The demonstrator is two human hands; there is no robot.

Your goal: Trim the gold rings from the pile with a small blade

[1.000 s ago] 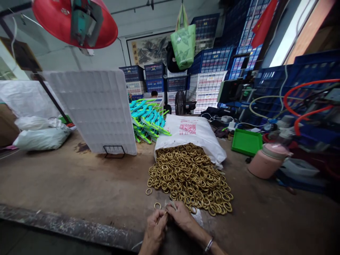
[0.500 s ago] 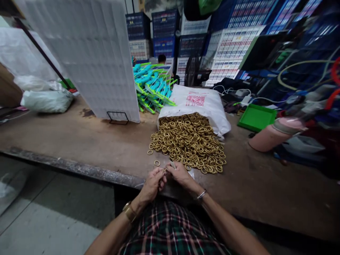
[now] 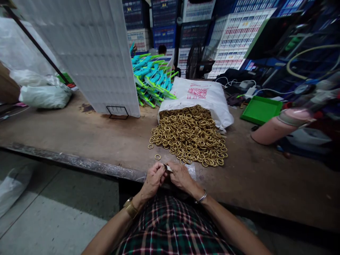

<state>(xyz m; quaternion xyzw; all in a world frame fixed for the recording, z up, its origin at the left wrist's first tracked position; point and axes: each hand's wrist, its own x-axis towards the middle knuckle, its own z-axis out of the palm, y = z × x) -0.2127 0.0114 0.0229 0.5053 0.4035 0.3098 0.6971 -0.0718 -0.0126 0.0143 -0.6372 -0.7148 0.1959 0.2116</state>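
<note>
The right hand [image 3: 182,177] grips a small pale tool [image 3: 169,169] with a dark tip, at the near edge of the table [image 3: 66,131], while the left hand [image 3: 154,179] meets it with curled fingers, though whether they pinch anything I cannot tell. Just beyond both hands, a heap of brass-coloured rings [image 3: 191,138] spills from the open mouth of a white sack [image 3: 212,97]. Two loose rings [image 3: 157,159] lie beside the heap, toward the left hand.

Shows grey floor [image 3: 66,226] lower left, part shadowed beside scuffed brown worktable [image 3: 79,138]; backs onto stacked blue and white crates [image 3: 164,37]; dims rightward.
</note>
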